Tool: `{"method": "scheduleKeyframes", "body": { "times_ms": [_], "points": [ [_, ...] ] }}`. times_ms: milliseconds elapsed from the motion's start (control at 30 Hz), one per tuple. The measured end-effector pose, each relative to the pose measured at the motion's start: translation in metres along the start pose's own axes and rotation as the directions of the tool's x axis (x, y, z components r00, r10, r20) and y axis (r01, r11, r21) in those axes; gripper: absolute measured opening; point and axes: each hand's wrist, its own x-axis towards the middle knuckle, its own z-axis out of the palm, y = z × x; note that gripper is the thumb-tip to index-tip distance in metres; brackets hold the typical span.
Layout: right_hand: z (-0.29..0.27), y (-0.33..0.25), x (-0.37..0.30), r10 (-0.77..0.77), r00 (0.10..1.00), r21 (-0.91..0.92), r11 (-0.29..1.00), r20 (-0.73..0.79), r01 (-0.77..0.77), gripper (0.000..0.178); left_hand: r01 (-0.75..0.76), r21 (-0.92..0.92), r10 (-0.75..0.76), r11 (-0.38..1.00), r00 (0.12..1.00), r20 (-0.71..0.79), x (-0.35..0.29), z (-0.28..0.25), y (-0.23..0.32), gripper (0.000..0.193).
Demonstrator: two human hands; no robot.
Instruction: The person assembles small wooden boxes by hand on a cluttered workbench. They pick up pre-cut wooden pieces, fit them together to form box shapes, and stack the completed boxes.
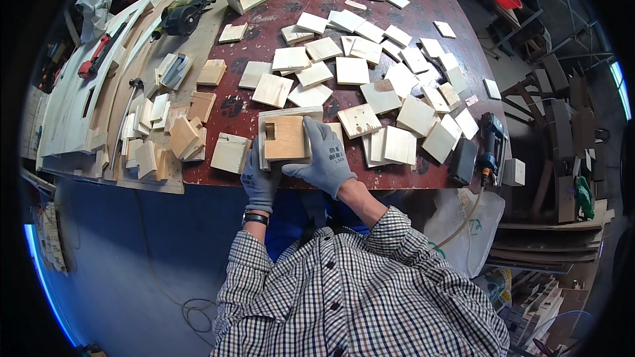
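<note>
Between my gloved hands is a small wooden box [288,139], with a tan face, a dark square notch at its left and paler board edges around it. My left hand [260,184] grips its lower left side, fingers mostly hidden beneath the wood. Curled round the right side, my right hand [326,162] has its thumb along the lower edge. A pale square wood block [231,153] lies just left of the box. Several more pale wood squares [359,120] are strewn over the dark red table [231,86] to the right and beyond.
An air nail gun [491,142] with a hose lies at the table's right edge, beside a dark block [463,162]. At left are stacked wood offcuts [149,116], a hammer [135,84], a circular saw [182,20] and a red-handled tool [94,58]. A cable [198,304] trails on the floor.
</note>
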Motion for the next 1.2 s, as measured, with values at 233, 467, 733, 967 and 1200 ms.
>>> {"method": "scheduleKeyframes", "body": {
  "times_ms": [233,467,733,967,1200],
  "points": [
    [-0.005,0.003,0.003,-0.041,0.998,0.05,0.998,-0.052,0.044,0.094,-0.022,-0.054,0.02,0.998,0.999,-0.028,0.0,-0.006,-0.001,0.084],
    [0.012,-0.014,-0.008,-0.021,0.989,-0.024,1.0,-0.149,0.018,0.072,-0.015,-0.036,0.014,0.999,1.0,-0.028,-0.002,-0.007,0.0,0.088],
    [0.018,-0.012,-0.009,0.166,0.975,0.237,0.963,-0.15,-0.127,0.119,-0.025,-0.027,0.024,0.999,0.999,-0.038,0.0,-0.007,0.0,0.081],
    [0.033,0.003,-0.015,0.104,0.982,0.123,0.989,-0.158,-0.085,0.125,-0.047,-0.012,0.046,0.999,0.997,-0.054,-0.002,-0.001,-0.004,0.078],
    [0.028,-0.01,-0.007,0.068,0.994,-0.021,0.997,-0.087,-0.07,0.106,-0.028,-0.028,0.028,0.999,0.999,-0.016,-0.002,-0.007,-0.001,0.079]
  ]
}}
